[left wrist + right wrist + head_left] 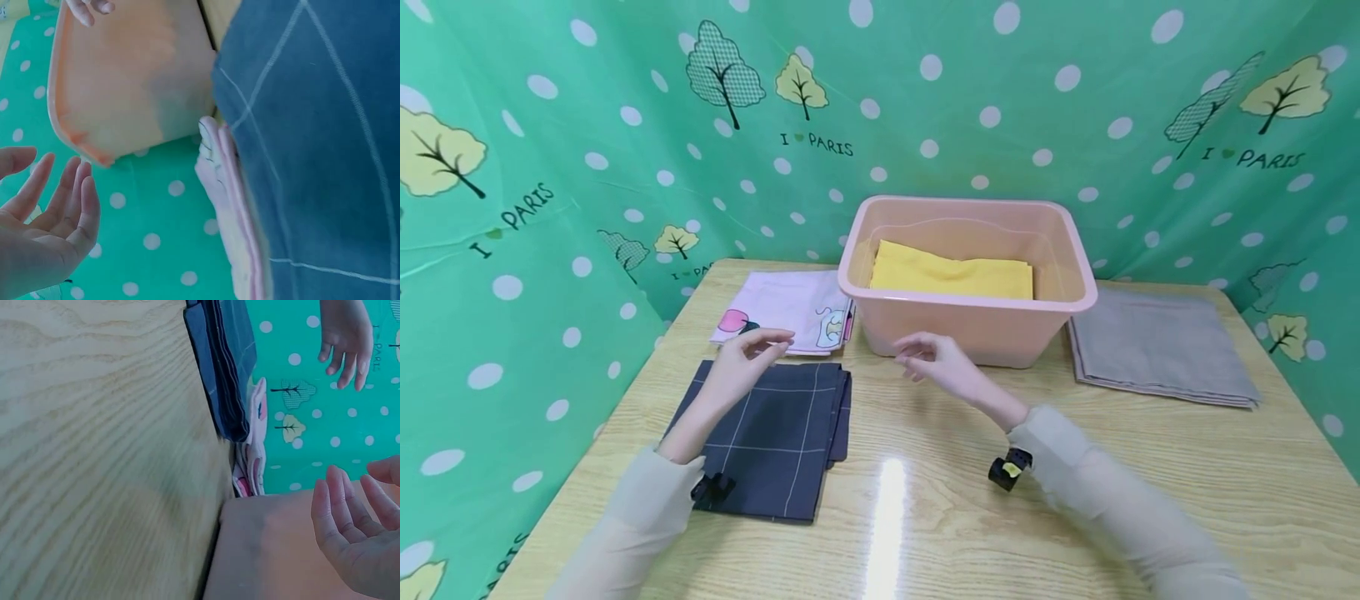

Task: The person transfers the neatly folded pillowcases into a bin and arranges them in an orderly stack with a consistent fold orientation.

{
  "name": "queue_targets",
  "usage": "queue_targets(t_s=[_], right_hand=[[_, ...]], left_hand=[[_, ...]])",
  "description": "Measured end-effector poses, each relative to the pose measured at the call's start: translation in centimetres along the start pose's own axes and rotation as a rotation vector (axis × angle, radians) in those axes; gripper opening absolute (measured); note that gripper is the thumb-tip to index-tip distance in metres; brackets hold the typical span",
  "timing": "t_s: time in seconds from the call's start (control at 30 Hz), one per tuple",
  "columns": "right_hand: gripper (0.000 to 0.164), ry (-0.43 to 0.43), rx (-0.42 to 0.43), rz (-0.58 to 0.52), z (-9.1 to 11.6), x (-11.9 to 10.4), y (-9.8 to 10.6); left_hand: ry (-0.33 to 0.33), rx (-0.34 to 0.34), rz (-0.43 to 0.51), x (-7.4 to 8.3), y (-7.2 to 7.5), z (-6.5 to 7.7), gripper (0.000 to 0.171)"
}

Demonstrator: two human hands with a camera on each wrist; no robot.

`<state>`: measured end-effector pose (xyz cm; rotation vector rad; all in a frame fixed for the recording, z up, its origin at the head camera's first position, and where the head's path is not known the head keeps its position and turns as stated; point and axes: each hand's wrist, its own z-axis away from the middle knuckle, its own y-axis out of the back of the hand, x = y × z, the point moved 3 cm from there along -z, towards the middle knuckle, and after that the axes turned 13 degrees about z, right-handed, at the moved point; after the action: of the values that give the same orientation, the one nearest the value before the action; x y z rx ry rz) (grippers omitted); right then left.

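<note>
My left hand [748,358] hovers over the far part of a folded navy cloth with white grid lines [775,442], its fingers loosely bent and holding nothing. Just beyond it lies a folded pink cloth with printed pictures [790,300]. In front of the pink plastic bin [955,329] my right hand [940,362] hangs in the air, fingers relaxed and no object between them. A folded yellow cloth [951,273] sits inside the bin. The left wrist view shows the left hand [53,225] with spread fingers, and the right wrist view shows the right hand [356,531] likewise.
On the right of the wooden table [955,517] lies a folded grey cloth [1157,342], close beside the bin. A green curtain with white dots and trees [925,108] hangs behind the table and along its sides. Each wrist carries a small black camera [1009,468].
</note>
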<state>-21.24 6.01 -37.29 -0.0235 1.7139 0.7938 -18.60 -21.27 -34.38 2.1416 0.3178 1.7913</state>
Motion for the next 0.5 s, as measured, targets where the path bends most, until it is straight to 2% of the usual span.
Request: queue_targets(t_s=[0.13, 0.5], right_hand=[[0.031, -0.009, -0.019, -0.008, -0.2, 0.2, -1.0], [0.031, -0.015, -0.064, -0.052, -0.9, 1.3, -3.7]], left_hand=[[0.037, -0.004, -0.003, -0.9, 0.4, 0.5, 0.034], [0.044, 0.012, -0.019, -2.6, 1.8, 1.7, 0.036]])
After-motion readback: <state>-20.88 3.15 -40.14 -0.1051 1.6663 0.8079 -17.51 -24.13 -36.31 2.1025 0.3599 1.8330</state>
